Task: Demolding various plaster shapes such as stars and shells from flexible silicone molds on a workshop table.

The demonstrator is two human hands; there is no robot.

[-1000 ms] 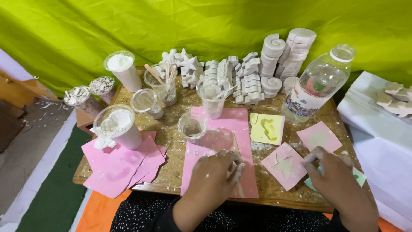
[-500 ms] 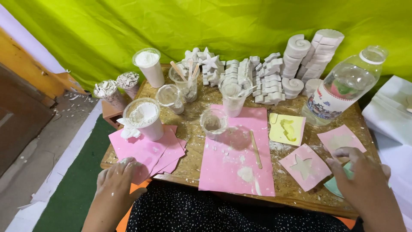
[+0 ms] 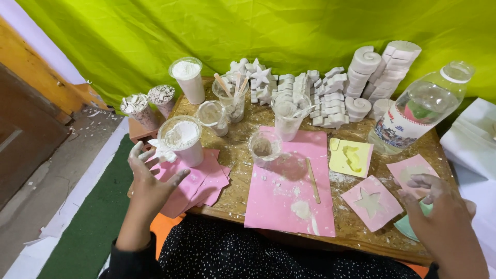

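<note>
Hovering left hand [image 3: 150, 178], grip spread, over pink sheets [image 3: 199, 181] | right hand [image 3: 439, 206] grip loosely curled | wooden stick [image 3: 312, 180] long axis pointing away

The table holds 7 cups [image 3: 187, 80], 1 plastic bottle [image 3: 413, 111], 1 yellow mould [image 3: 352, 157] and 1 wooden stick [image 3: 312, 180].

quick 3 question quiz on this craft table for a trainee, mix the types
1. True or false: the left hand grips the stick.
2. Which mould is nearest the right hand: A yellow mould, B star mould, C neither?
3. Fill in: the stick lies on the pink ___.

Key: 1 false, it is open beside the powder cup. 2 B. 3 sheet.
</note>
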